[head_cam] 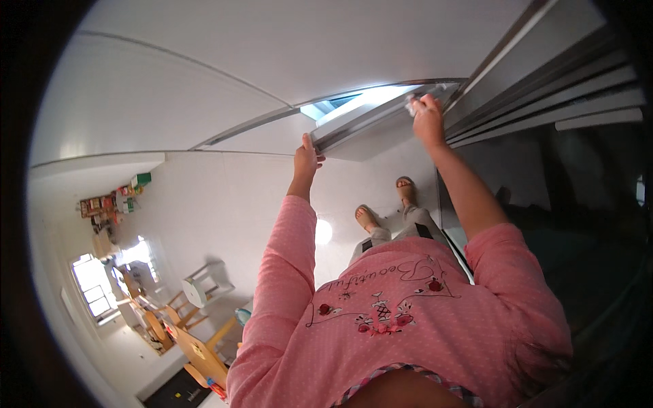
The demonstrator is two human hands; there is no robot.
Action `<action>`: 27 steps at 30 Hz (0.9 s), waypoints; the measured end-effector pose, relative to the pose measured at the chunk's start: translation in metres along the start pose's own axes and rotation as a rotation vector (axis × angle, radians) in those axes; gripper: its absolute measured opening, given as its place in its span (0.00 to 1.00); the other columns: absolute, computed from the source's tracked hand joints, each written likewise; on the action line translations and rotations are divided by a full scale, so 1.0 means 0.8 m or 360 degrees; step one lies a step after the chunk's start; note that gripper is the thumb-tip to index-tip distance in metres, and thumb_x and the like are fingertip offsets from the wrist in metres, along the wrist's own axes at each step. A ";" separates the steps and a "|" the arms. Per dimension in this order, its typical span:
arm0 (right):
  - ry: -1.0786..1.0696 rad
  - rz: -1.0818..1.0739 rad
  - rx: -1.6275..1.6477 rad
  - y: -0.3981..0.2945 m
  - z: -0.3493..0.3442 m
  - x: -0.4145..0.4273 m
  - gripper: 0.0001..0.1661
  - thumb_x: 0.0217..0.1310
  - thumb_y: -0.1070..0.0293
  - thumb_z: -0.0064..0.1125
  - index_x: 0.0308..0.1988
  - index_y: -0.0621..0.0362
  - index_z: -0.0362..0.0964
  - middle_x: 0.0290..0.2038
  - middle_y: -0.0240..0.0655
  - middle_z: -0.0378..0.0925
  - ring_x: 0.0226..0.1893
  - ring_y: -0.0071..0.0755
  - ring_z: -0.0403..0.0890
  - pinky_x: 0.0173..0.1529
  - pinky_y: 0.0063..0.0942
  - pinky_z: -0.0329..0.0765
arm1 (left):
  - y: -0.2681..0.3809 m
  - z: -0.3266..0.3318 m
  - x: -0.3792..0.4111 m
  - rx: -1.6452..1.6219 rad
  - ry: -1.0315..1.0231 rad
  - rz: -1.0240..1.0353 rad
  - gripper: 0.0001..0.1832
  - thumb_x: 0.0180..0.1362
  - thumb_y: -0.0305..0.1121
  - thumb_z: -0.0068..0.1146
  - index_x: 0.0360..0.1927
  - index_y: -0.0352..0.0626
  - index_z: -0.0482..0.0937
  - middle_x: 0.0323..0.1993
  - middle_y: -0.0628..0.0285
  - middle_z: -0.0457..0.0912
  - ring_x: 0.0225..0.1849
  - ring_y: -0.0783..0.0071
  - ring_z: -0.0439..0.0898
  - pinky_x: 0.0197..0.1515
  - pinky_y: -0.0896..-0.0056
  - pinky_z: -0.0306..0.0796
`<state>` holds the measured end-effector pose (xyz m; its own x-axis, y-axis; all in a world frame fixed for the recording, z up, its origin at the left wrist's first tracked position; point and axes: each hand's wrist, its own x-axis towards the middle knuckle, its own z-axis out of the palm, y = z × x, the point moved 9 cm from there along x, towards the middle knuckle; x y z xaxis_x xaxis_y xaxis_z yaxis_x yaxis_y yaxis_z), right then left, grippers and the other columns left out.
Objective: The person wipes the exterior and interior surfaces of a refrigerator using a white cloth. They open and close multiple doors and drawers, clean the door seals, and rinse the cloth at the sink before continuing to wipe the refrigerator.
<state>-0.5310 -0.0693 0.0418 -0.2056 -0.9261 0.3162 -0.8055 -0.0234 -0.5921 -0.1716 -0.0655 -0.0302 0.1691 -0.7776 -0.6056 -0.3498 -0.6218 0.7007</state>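
Observation:
A partly open door or drawer front [367,117] of a large pale cabinet, perhaps a refrigerator, shows a brightly lit interior [352,102] through its gap. My left hand [306,160] grips the near left end of this front, thumb up and fingers round its edge. At the other end, my right hand [429,120] pinches a small whitish thing, perhaps a cloth or tissue, against or just above the grey edge strip. Blur hides its exact shape.
Pale panels [204,66] rise ahead. To the right are dark, ribbed edges and a dark glossy surface [561,173]. My sandalled feet stand on a light floor [229,204]. A white stool [196,291], a wooden chair [201,352] and stocked shelves [102,206] are at the left.

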 end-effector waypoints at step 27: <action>-0.0583 -0.1195 0.0533 -0.264 0.067 0.024 0.17 0.55 0.76 0.54 0.46 0.57 0.74 0.42 0.39 0.76 0.42 0.44 0.78 0.44 0.36 0.77 | -0.018 -0.010 -0.093 -0.0629 0.1211 0.0573 0.18 0.55 0.35 0.63 0.44 0.35 0.73 0.39 0.56 0.73 0.41 0.67 0.72 0.44 0.69 0.71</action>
<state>-0.3352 -0.1026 0.1331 0.5458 -0.6834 0.4848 -0.4404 -0.7262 -0.5278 -0.1714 0.0004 0.0078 0.7190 -0.6949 -0.0143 -0.1830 -0.2091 0.9606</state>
